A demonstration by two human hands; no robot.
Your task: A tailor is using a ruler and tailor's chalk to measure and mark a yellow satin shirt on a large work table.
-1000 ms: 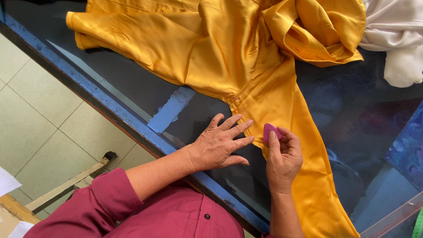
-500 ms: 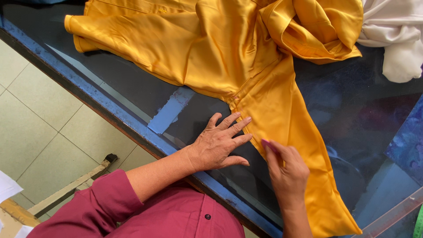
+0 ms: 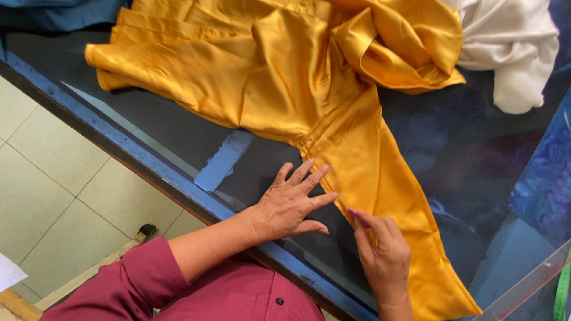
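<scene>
The dark glass-topped table [image 3: 476,154], edged with a blue frame along its near side, carried everything. Spread across it lay the yellow satin garment [image 3: 267,83] — its body at the upper left, a bunched heap at the upper right, and 1 long sleeve or panel running down toward the lower right corner. A white cloth [image 3: 511,53] sat crumpled at the top right, touching the yellow heap, and a strip of blue fabric showed at the top left edge. A pale blue tape patch [image 3: 223,160] was stuck on the glass just beside the garment's seam junction.

The left hand [image 3: 291,205] lay flat and open, fingers spread, the fingertips pressing the near edge of the yellow panel against the glass. The right hand [image 3: 383,255] was closed loosely around a small pink piece [image 3: 353,212] — probably tailor's chalk, though too little showed to be sure — with its tip touching the same edge just below the left fingertips.

The cloth looked light, thin and glossy, so it would likely slide easily on the glass and shift under any drag. It seemed to have no stiffness at all. A flat palm close to the working point looked the safest hold; pinching at the seam or hem would probably grip better than the open sheen.
</scene>
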